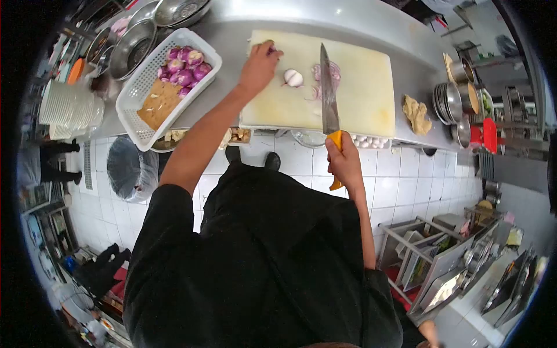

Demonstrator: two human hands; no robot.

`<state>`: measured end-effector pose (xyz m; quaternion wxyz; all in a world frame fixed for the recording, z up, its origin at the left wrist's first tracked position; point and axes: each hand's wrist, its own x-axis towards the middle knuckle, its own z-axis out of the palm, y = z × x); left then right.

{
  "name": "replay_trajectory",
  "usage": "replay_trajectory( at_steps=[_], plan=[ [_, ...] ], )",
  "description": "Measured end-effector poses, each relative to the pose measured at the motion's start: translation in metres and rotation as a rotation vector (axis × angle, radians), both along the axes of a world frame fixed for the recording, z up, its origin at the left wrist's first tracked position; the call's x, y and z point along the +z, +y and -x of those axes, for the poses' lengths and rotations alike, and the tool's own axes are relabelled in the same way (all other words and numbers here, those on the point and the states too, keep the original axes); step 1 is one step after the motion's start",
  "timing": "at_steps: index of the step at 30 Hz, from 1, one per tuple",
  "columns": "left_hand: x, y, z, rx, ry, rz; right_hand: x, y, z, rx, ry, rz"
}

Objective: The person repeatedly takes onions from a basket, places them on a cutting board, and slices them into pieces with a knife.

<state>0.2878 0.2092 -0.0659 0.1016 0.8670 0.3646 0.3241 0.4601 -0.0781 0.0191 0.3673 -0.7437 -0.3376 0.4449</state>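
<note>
My right hand grips the yellow handle of a large kitchen knife, whose blade points away from me over the cutting board. The blade lies across sliced red onion and hides part of it. At the board's far left corner, my left hand is closed, with a bit of purple onion showing at the fingertips; most of what it holds is hidden. Between the hand and the slices rests a pale peeled onion piece.
Left of the board, a white perforated basket holds several red onions. Metal bowls stand behind it. A crumpled cloth and stacked metal bowls sit on the right. Below the counter stands a lined bin.
</note>
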Motion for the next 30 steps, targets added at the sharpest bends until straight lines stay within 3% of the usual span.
replay_trajectory(
  at_steps=[3, 6, 9, 13, 21, 25, 28, 30],
  plan=[
    [0.041, -0.018, -0.012, 0.077, 0.103, -0.25, 0.001, -0.009, 0.0, -0.007, -0.039, 0.005],
    [0.048, -0.038, -0.028, -0.262, 0.08, -0.203, 0.0, -0.014, 0.0, -0.024, -0.041, 0.007],
    [0.034, -0.04, -0.033, -0.327, 0.381, 0.261, -0.001, -0.016, -0.003, -0.026, -0.019, 0.021],
    [0.033, -0.052, -0.003, -0.297, 0.016, 0.205, 0.015, -0.019, -0.002, 0.022, -0.013, 0.042],
    [0.037, -0.093, 0.06, -0.273, -0.104, 0.031, -0.011, -0.024, 0.013, 0.242, -0.062, 0.095],
    [0.041, -0.112, 0.06, -0.047, -0.183, 0.076, -0.014, -0.024, 0.015, 0.23, -0.086, 0.082],
    [0.054, -0.11, 0.046, -0.093, -0.193, -0.025, -0.001, -0.024, 0.011, 0.148, 0.024, 0.118],
    [0.049, -0.097, 0.024, -0.172, -0.076, 0.039, 0.0, -0.024, 0.005, 0.119, 0.014, 0.067]
  ],
)
